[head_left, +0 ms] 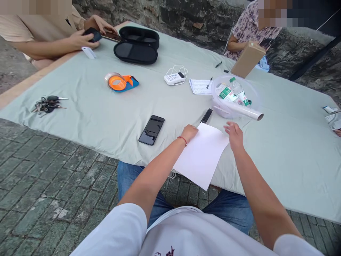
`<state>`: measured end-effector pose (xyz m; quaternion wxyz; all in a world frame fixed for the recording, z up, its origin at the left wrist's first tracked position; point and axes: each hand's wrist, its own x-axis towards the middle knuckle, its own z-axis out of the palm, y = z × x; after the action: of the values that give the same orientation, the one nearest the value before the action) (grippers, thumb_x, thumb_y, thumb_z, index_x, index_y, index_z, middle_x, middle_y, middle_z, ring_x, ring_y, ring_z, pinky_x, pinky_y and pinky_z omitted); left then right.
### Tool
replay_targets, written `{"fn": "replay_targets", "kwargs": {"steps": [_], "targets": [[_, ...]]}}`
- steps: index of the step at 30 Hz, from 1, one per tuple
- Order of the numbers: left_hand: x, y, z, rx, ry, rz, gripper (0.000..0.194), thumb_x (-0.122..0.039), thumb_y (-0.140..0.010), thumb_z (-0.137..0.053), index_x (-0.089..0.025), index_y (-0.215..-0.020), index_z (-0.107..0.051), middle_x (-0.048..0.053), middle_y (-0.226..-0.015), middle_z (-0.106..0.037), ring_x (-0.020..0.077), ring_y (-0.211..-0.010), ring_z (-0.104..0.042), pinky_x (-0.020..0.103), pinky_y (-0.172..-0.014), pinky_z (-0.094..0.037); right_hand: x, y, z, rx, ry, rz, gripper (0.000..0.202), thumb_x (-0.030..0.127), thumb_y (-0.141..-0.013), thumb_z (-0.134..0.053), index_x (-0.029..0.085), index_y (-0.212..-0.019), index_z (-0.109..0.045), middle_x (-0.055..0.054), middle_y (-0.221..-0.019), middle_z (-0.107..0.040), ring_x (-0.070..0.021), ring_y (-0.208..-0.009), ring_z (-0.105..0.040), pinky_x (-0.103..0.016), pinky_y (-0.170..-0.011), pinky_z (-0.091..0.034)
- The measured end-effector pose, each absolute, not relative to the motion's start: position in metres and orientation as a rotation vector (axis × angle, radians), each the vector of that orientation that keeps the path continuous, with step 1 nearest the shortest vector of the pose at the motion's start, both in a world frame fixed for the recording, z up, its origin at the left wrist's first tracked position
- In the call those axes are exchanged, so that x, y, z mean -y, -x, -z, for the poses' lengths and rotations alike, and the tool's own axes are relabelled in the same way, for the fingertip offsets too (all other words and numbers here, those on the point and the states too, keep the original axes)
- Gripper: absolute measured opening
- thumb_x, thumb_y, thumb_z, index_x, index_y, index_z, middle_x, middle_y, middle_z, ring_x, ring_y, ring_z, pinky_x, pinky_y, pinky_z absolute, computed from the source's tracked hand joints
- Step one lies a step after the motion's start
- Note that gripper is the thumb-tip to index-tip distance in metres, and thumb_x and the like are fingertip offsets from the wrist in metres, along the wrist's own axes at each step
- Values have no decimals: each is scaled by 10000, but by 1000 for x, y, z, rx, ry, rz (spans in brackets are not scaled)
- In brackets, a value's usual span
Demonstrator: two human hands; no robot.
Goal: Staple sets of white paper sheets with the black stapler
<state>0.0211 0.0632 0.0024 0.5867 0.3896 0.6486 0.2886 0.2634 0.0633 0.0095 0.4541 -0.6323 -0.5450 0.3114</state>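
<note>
A white sheet of paper (201,153) lies at the table's near edge, its lower corner hanging over. My left hand (190,132), with a red string round the wrist, is closed on the sheet's upper left corner. Beside the upper right corner is my right hand (234,136), its fingers apart and slightly bent; I see nothing held in it. A narrow black object (207,115) sticks out from behind the sheet's top edge, its lower end hidden. Left of my left hand lies a black smartphone (151,130).
A clear plastic tub (255,94) holds bottles, with a film roll (252,112) across its rim. Farther off are a notepad (199,86), white device (174,78), orange tape dispenser (119,82), keys (49,104), black case (137,53) and cardboard box (247,60). Other people sit around.
</note>
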Motion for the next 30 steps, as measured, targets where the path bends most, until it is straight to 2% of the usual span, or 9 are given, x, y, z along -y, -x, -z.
{"fn": "replay_targets", "kwargs": {"steps": [4, 6, 10, 13, 16, 18, 21, 25, 30], "targets": [[-9, -6, -9, -1549, -1169, -873, 383, -268, -822, -591, -206, -518, -366, -30, -515, -324, 123, -555, -322, 273, -549, -244, 53, -310, 11, 1167, 1758, -797, 456, 616, -888, -501, 253, -1139, -618, -102, -1185, -654, -237, -1004, -662, -475, -942, -527], [21, -3, -13, -1474, -1185, -1001, 388, -332, -849, -579, -202, -539, -386, -34, -528, -319, 118, -551, -304, 266, -545, -240, 96, -316, 20, 1136, 1772, -917, 472, 596, -896, -518, 273, -1236, -569, -119, -1234, -642, -244, -1078, -644, -475, -1018, -486], [66, -3, -22, -1169, -996, -1066, 344, -482, -840, -619, -189, -676, -541, -30, -604, -440, 112, -573, -371, 241, -565, -303, 133, -295, 19, 1097, 1607, -1072, 608, 594, -898, -531, 335, -1434, -403, -65, -1469, -507, -226, -1340, -498, -439, -1144, -378], [80, -7, -27, -1016, -763, -1094, 348, -513, -774, -702, -190, -739, -575, -20, -670, -529, 121, -622, -460, 240, -620, -387, 133, -280, 5, 1008, 1434, -1295, 601, 651, -881, -512, 354, -1401, -467, -33, -1489, -500, -228, -1365, -477, -405, -1100, -431], [79, -8, -24, -1039, -634, -1175, 334, -479, -732, -749, -192, -752, -578, -20, -700, -568, 129, -671, -516, 244, -668, -432, 133, -278, -1, 950, 1276, -1549, 589, 683, -847, -540, 300, -1292, -591, -69, -1331, -639, -259, -1221, -601, -418, -1003, -501], [74, -8, -15, -1120, -586, -1229, 314, -457, -731, -745, -190, -761, -581, -26, -696, -577, 123, -667, -529, 241, -669, -440, 135, -280, 4, 923, 1278, -1622, 528, 625, -783, -669, 261, -1166, -663, -78, -1153, -721, -263, -1047, -678, -418, -914, -535], [71, -13, 2, -1252, -488, -1259, 305, -417, -706, -758, -178, -761, -578, -32, -688, -590, 108, -642, -535, 240, -664, -446, 135, -279, 16, 884, 1371, -1619, 386, 502, -697, -793, 227, -949, -697, -49, -939, -753, -222, -824, -695, -373, -789, -548], [78, -24, 18, -1225, -406, -1232, 359, -428, -658, -794, -172, -795, -582, -8, -758, -655, 131, -712, -605, 259, -717, -482, 132, -274, 27, 822, 1405, -1542, 335, 497, -706, -763, 236, -893, -669, -14, -875, -745, -186, -721, -673, -331, -700, -535], [92, -22, 19, -1036, -443, -1048, 383, -473, -741, -732, -171, -962, -653, 62, -933, -732, 199, -845, -689, 294, -721, -535, 134, -272, 31, 812, 1396, -1468, 289, 485, -747, -715, 254, -912, -661, 3, -855, -734, -171, -693, -657, -309, -663, -516]]}}
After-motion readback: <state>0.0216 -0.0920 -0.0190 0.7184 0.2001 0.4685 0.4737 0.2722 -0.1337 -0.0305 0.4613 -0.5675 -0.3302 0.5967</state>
